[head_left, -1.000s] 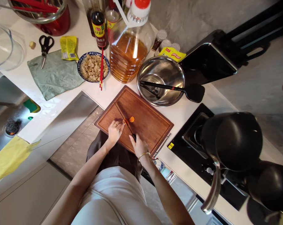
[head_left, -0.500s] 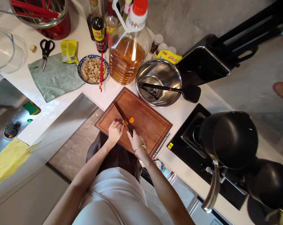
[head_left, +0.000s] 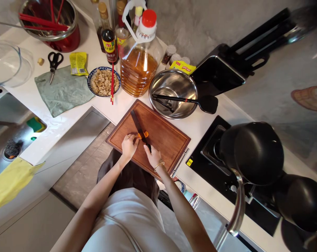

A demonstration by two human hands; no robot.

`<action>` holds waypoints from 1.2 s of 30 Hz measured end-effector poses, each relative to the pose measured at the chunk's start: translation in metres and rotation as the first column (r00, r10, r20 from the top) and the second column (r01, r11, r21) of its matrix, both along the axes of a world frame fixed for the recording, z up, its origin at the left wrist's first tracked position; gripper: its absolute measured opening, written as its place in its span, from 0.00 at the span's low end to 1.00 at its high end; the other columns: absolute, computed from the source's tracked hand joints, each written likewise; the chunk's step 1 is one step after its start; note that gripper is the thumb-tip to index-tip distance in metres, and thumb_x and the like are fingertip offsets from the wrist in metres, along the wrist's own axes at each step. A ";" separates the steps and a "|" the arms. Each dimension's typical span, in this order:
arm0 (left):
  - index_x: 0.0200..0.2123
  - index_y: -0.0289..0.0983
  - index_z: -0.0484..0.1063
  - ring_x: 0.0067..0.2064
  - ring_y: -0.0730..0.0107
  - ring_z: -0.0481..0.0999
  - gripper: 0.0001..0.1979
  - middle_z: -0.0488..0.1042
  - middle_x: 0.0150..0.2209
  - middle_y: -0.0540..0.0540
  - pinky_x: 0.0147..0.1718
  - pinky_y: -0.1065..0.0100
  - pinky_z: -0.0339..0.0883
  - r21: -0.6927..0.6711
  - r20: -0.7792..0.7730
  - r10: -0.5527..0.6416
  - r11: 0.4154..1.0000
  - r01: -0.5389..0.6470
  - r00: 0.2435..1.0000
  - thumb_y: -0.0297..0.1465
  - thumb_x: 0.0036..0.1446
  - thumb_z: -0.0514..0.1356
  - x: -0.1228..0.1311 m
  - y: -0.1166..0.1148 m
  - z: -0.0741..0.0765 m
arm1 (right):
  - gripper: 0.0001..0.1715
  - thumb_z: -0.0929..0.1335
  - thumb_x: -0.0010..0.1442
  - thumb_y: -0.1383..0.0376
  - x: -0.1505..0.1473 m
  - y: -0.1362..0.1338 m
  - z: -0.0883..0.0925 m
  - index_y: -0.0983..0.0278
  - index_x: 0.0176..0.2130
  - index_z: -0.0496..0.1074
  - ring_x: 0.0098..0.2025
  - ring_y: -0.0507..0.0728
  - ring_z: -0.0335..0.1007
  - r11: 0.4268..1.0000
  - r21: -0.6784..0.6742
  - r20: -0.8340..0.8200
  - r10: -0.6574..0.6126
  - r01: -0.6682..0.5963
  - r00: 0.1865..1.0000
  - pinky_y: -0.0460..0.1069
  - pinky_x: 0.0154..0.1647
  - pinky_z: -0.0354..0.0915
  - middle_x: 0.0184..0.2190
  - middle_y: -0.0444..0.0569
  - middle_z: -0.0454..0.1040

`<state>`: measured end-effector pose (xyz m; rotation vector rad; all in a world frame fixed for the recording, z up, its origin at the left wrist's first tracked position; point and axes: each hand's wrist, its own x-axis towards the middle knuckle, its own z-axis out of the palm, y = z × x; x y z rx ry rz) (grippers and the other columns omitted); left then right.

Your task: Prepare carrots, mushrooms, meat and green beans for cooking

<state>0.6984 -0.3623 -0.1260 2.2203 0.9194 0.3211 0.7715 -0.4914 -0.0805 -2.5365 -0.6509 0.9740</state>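
Note:
My right hand (head_left: 154,156) is closed around the black handle of a kitchen knife (head_left: 136,121), whose dark blade points away to the upper left. My left hand (head_left: 129,145) pinches a small orange piece, apparently carrot (head_left: 138,137), against the left side of the blade. Just right of the blade lies an orange slice (head_left: 146,134). All of this is on a brown wooden cutting board (head_left: 168,141) with a groove around its rim. My left fingertips partly cover the orange piece.
Beyond the board stand a steel bowl (head_left: 187,82) with a black spatula (head_left: 208,104) across it, a large oil jug (head_left: 139,70) and a patterned bowl of chopped food (head_left: 102,82). Scissors (head_left: 53,63) rest on a green cloth (head_left: 62,94). Right is a stove with black pots (head_left: 258,150).
The knife has tilted, so more of its flat blade shows, and it has shifted right against the orange slice. My right hand moved slightly right and down. The camera view shifted a little.

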 end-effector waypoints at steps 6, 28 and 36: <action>0.43 0.38 0.71 0.46 0.62 0.70 0.13 0.74 0.43 0.43 0.46 0.63 0.64 -0.014 -0.078 -0.092 0.996 0.091 0.993 0.39 0.56 0.60 0.004 0.001 0.005 | 0.27 0.55 0.65 0.49 0.002 -0.004 0.007 0.63 0.45 0.71 0.42 0.60 0.75 0.998 -0.032 0.039 -0.049 0.051 0.998 0.47 0.39 0.62 0.39 0.53 0.78; 0.32 0.36 0.73 0.32 0.72 0.76 0.04 0.78 0.32 0.46 0.36 0.72 0.66 -0.265 -0.046 0.082 0.960 -0.091 0.996 0.27 0.56 0.57 -0.004 0.009 -0.009 | 0.28 0.54 0.65 0.47 -0.011 -0.014 0.016 0.63 0.45 0.70 0.37 0.62 0.76 0.974 -0.214 0.014 0.081 -0.076 0.997 0.49 0.34 0.62 0.34 0.55 0.78; 0.24 0.36 0.71 0.26 0.74 0.73 0.07 0.76 0.25 0.48 0.28 0.75 0.62 -0.348 -0.036 0.105 0.931 -0.111 0.994 0.26 0.53 0.58 -0.004 0.015 -0.010 | 0.28 0.56 0.65 0.49 -0.006 0.003 -0.009 0.64 0.54 0.64 0.41 0.61 0.75 0.986 -0.154 0.055 0.081 -0.071 0.995 0.49 0.38 0.63 0.41 0.56 0.77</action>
